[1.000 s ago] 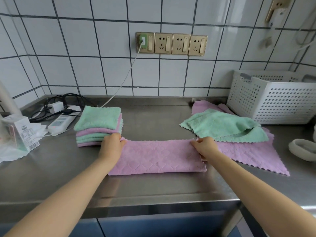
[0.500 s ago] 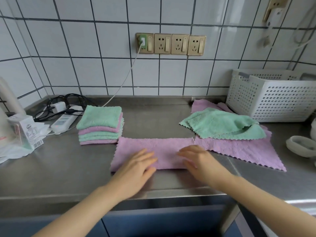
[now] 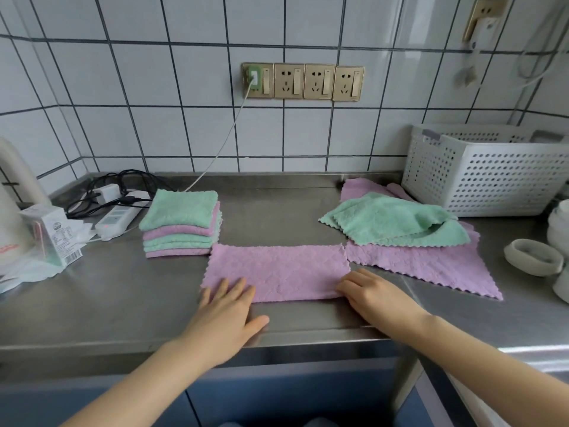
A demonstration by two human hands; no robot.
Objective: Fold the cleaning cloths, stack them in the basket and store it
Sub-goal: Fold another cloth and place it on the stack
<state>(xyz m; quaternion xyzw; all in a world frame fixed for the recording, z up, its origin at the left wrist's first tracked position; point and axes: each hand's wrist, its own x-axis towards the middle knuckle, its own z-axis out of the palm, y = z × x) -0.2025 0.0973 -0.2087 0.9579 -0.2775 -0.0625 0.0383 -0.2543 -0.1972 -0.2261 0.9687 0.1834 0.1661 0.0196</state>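
Pink folded cloth (image 3: 277, 271) on steel counter (image 3: 107, 303), flat relaxed fingers (image 3: 228, 288) pressing both near corners

White square wall tiles (image 3: 200, 87) with dark grout back a steel table (image 3: 277, 208). Four brass-coloured sockets (image 3: 303, 81) sit mid-wall, a fifth (image 3: 483, 16) far right. Blue cabinet fronts (image 3: 292, 392) below.

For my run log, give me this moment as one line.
step: folding pink cloth | left hand: flat on its near left corner | right hand: at its right end | folded stack: on counter | basket: contents unseen
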